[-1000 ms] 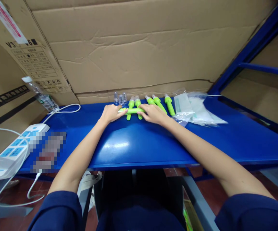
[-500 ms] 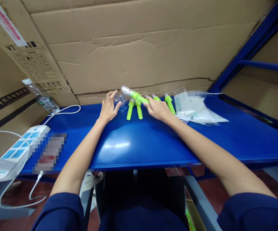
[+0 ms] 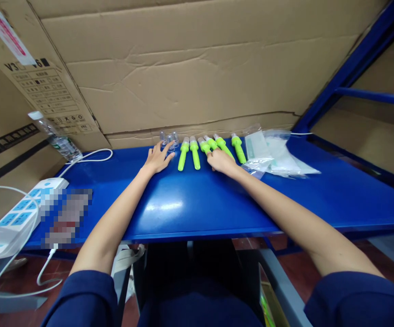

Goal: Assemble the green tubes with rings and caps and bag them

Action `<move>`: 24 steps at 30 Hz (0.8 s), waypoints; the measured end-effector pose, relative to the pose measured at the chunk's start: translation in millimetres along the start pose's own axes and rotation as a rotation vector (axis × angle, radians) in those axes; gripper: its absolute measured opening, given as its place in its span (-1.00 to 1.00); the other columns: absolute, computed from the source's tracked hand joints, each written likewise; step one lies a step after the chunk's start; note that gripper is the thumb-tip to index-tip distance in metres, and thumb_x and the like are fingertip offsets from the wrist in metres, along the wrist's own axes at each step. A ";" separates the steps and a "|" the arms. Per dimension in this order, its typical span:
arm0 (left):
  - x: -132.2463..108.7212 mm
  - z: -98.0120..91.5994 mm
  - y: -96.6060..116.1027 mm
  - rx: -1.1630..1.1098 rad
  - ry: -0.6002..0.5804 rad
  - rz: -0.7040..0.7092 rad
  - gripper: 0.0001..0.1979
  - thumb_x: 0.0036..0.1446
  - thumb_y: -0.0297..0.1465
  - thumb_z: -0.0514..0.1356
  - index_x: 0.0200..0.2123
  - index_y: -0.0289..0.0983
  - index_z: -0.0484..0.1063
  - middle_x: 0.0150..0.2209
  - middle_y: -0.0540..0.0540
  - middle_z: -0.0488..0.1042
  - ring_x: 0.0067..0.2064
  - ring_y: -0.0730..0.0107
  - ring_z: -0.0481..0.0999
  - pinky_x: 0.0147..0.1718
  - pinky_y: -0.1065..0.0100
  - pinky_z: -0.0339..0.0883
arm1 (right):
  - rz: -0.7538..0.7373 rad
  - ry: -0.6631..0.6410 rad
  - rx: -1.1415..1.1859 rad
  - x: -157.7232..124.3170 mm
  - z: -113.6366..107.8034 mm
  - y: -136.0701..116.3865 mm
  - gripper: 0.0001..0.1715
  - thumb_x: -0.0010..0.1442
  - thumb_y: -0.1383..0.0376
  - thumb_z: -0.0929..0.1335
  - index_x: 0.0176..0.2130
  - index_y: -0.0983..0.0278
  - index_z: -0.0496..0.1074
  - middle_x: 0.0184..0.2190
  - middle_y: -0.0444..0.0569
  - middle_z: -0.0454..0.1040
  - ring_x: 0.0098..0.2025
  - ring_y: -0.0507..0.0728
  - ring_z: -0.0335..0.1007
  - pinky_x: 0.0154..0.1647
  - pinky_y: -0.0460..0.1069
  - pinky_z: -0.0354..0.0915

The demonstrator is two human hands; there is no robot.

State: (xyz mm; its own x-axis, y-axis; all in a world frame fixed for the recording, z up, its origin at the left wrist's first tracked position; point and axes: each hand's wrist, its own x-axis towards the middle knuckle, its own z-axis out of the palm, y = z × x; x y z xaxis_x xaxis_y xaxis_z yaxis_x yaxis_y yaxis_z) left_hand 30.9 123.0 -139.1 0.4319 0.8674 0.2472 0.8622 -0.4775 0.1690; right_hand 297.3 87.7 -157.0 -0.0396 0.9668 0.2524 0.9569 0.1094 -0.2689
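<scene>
My left hand rests on the blue table, its fingers spread beside several small clear plastic caps. The fingertips are close to the caps; whether they touch is hard to see. My right hand is closed around the lower end of a bright green pen-shaped device with a clear tip, lying low at the table. To its left lie two more such devices, a green pen and its neighbour. Others lie behind and beside my right hand, among them the rightmost green pen.
Clear plastic bags with pale contents lie at the right. On the left are a water bottle, a white power strip, a blurred-out flat object and white cables. A cardboard wall stands behind the blue table.
My right hand has lowered the green pen from above the table into the row. The clear cap over its tip is gone from it. My left hand has come down beside the caps.
</scene>
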 end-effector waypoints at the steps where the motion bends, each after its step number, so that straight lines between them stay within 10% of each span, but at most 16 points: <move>1: 4.1 -0.2 1.1 0.007 -0.013 -0.007 -0.40 0.41 -0.07 -0.14 0.45 -0.02 -0.02 0.44 -0.33 0.01 0.46 -0.12 0.03 0.31 -0.20 -0.01 | 0.107 -0.032 0.013 0.2 -1.4 -2.7 -0.28 0.39 0.11 0.06 0.19 0.57 0.37 -0.57 0.18 0.50 -0.39 0.40 0.56 -0.28 0.23 0.40; 11: 30.9 1.5 -3.1 0.070 0.029 -0.003 -0.44 0.40 -0.16 -0.10 0.41 -0.08 0.09 0.38 -0.30 0.19 0.37 -0.08 0.21 0.27 -0.20 0.05 | 0.053 -0.023 -0.058 -5.0 -16.3 -13.2 -0.41 0.38 -0.02 0.14 -0.10 0.31 0.54 -0.37 0.24 0.58 -0.23 0.40 0.58 -0.22 0.23 0.43; 17: 19.1 -3.1 -1.2 0.107 0.087 0.067 -0.47 0.30 -0.40 -0.02 0.32 -0.17 0.22 0.20 -0.32 0.36 0.25 -0.01 0.35 0.18 -0.03 0.20 | 0.121 0.102 -0.142 -7.9 -30.7 -7.6 -0.47 0.35 0.23 0.19 0.19 0.44 0.36 0.09 0.47 0.45 0.00 0.51 0.52 -0.08 0.32 0.39; 24: 1.3 -5.6 -0.9 0.127 0.100 0.121 -0.52 0.23 -0.27 0.15 0.20 -0.20 0.33 0.15 -0.30 0.41 0.20 -0.04 0.40 0.13 0.07 0.24 | 0.160 -0.025 -0.191 -6.4 -30.9 -4.1 -0.40 0.32 0.25 0.23 0.24 0.53 0.28 0.04 0.47 0.49 0.08 0.53 0.48 -0.01 0.32 0.37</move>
State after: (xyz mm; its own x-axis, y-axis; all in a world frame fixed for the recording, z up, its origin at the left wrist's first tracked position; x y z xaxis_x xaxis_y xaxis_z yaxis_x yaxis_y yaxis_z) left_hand 29.2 123.8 -133.6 0.5119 0.7833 0.3527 0.8345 -0.5509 0.0123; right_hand 302.5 74.0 -128.8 0.1124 0.9740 0.1967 0.9884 -0.0893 -0.1228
